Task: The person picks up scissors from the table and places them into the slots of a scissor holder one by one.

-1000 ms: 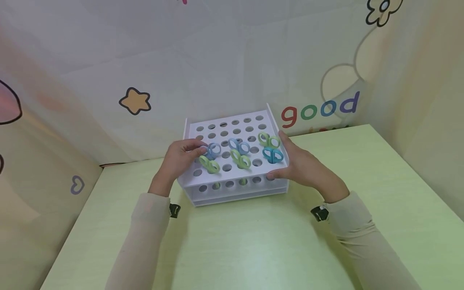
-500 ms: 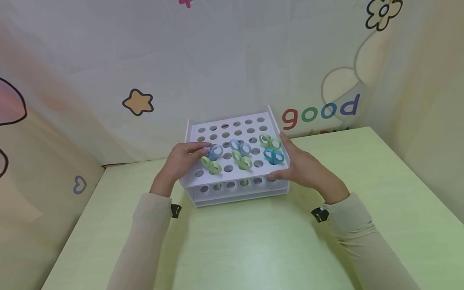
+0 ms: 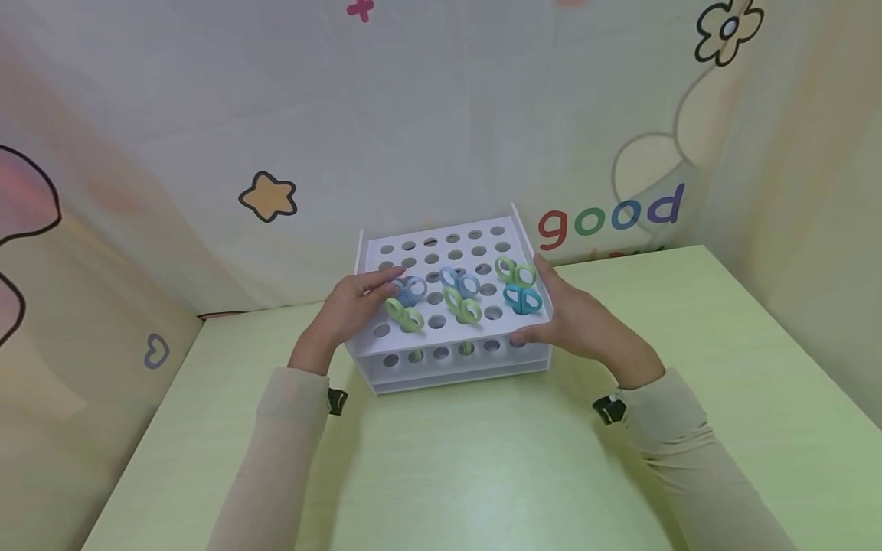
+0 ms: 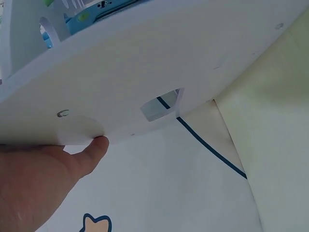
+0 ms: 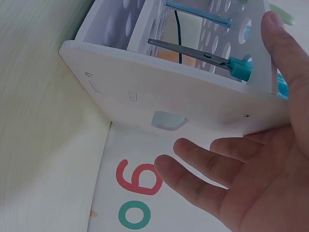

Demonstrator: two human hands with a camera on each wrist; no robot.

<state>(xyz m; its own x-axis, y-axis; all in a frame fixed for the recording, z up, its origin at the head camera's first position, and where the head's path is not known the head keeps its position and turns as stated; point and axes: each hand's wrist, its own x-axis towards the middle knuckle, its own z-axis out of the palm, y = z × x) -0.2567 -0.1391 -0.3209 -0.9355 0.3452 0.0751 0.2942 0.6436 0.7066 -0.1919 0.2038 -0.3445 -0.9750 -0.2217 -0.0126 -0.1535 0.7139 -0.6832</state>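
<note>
A white rack (image 3: pixel 482 334) with rows of round holes stands at the table's back edge. Light-blue scissors (image 3: pixel 408 295) hang handles-up at its left, close to my left hand (image 3: pixel 344 310). Its index finger stretches above them and its thumb lies against the nearer handle ring, partly covering it. My right hand (image 3: pixel 582 321) holds the rack's right side, thumb over the top plate's edge. Teal scissors (image 3: pixel 521 300) hang near that thumb; in the right wrist view their blade points down inside the rack. The left fingertips are out of sight in the left wrist view.
More scissors hang in the rack: light-blue ones (image 3: pixel 459 283) and green ones (image 3: pixel 463 308) mid-rack, green ones (image 3: pixel 405 315) front left, green ones (image 3: pixel 515 274) at right. A printed curtain (image 3: pixel 441 138) stands right behind. The pale green table (image 3: pixel 468 459) extends in front.
The left index finger and thumb have spread slightly apart at the light-blue scissors. The right hand keeps its place on the rack. The whole view has shifted a little.
</note>
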